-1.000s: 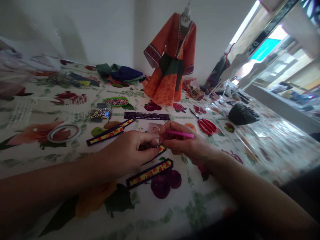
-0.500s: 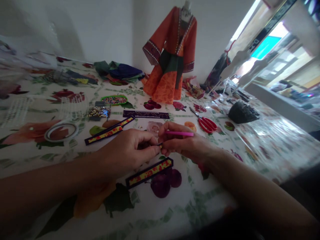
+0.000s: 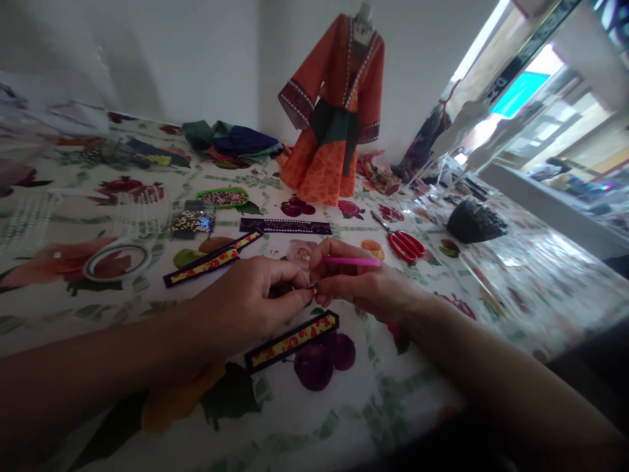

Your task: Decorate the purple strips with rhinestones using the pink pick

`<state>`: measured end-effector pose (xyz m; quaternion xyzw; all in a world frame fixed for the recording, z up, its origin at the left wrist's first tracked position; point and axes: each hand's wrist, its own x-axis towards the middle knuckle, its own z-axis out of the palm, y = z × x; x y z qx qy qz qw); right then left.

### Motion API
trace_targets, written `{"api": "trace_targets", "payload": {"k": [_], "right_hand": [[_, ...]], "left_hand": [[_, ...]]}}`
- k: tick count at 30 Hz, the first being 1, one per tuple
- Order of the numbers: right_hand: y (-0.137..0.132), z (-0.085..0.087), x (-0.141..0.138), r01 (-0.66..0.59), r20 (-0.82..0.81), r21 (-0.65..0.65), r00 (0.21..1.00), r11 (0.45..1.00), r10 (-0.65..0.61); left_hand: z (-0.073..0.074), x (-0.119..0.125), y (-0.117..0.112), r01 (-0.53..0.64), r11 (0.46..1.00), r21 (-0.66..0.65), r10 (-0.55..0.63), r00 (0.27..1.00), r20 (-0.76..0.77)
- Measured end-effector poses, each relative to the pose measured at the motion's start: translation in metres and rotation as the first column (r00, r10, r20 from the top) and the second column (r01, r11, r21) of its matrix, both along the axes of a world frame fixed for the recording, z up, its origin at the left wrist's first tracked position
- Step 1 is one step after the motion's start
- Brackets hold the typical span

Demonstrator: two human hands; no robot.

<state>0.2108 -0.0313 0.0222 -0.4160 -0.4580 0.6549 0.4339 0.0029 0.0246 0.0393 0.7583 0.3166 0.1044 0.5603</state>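
The small patterned strip between the hands had moved: a second earlier a length of its yellow and red face showed beyond the left thumb, whereas at this moment only a short end peeped out at the fingertips. The other things sat a little further left in the view, which had itself shifted slightly. The left hand had its thumb and forefinger pinched together on that strip, the rest of which was hidden. The right hand was closed around a pink stick, its fingertips meeting the strip's end; exactly how they gripped it could not be told.

Nearer the wearer, a dark-edged floral strip lay slantwise on the desk, over printed plums. Beyond the left hand lay more floral strips, with a white ring to their left. Farther back were a dark beaded band, a green dish of beads and, to the right, red-handled scissors. An orange and green dress stood on a small form near the wall.
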Motion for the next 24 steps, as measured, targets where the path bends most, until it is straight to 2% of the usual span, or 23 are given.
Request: {"api": "trace_targets", "payload": {"k": [6, 18, 24], "right_hand": [[-0.0001, -0.0011, 0.0005, 0.005, 0.029, 0.028, 1.0, 1.0, -0.006], [0.0002, -0.0027, 0.0017, 0.001, 0.06, 0.051, 0.998, 0.999, -0.004], [-0.0005, -0.0002, -0.0001, 0.02, 0.07, 0.036, 0.997, 0.999, -0.023]], "left_hand": [[-0.0007, -0.0004, -0.003, -0.029, 0.998, -0.057, 0.03, 0.999, 0.011], [0.0007, -0.0002, -0.0028, -0.026, 0.999, -0.046, 0.026, 1.0, 0.013], [-0.0031, -0.0003, -0.0003, -0.018, 1.0, 0.006, 0.018, 0.999, 0.026]]}}
